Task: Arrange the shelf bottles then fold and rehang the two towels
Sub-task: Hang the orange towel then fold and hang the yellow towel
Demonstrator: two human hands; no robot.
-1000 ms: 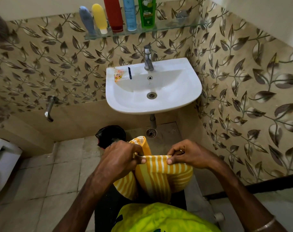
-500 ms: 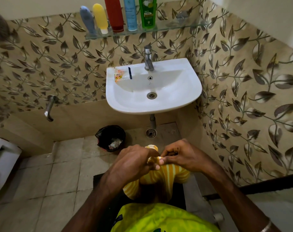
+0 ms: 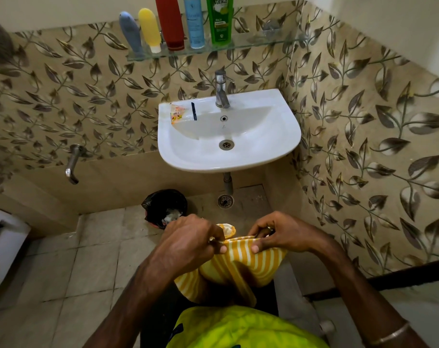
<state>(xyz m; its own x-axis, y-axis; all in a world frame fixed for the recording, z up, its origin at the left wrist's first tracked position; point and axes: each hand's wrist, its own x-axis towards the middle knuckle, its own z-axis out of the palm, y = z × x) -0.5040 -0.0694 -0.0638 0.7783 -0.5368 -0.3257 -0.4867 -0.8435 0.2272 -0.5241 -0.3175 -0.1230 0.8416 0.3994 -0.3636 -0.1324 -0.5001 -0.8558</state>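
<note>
A yellow-and-white striped towel (image 3: 241, 270) hangs folded in front of my waist. My left hand (image 3: 191, 237) pinches its top edge on the left, and my right hand (image 3: 278, 234) pinches the same edge on the right, a short gap between them. On the glass shelf (image 3: 258, 45) above the sink stand several bottles in a row: a grey-blue tube (image 3: 132, 33), a yellow tube (image 3: 149, 28), a red bottle (image 3: 169, 21), a light blue bottle (image 3: 194, 21) and a green bottle (image 3: 219, 18). No second towel is in sight.
A white sink (image 3: 283, 144) with a steel tap (image 3: 222, 90) hangs on the leaf-patterned wall straight ahead. A black bin (image 3: 163, 204) sits on the tiled floor below it, left of a floor drain (image 3: 225, 200). A wall spout (image 3: 71, 164) and a white toilet (image 3: 2, 237) are at left.
My hands came together over the towel's top edge half a second ago, then drew slightly apart again, stretching the folded edge between them.
</note>
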